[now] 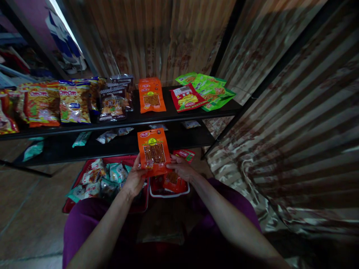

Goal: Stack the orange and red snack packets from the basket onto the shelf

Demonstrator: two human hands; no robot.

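Grip: your left hand (135,181) and right hand (181,168) pinch an orange packet (153,149) by its lower sides, over the white-rimmed basket (169,195). Yellow emblem, brown sticks showing. Your forearms (110,220) reach forward, converging.

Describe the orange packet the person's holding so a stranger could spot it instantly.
Start at the black shelving and look in front of its lower level. There, between the left hand and the right hand, is an orange packet with a yellow badge above brown strips. Similar orange packets stand above on the shelving, but only this one is held.
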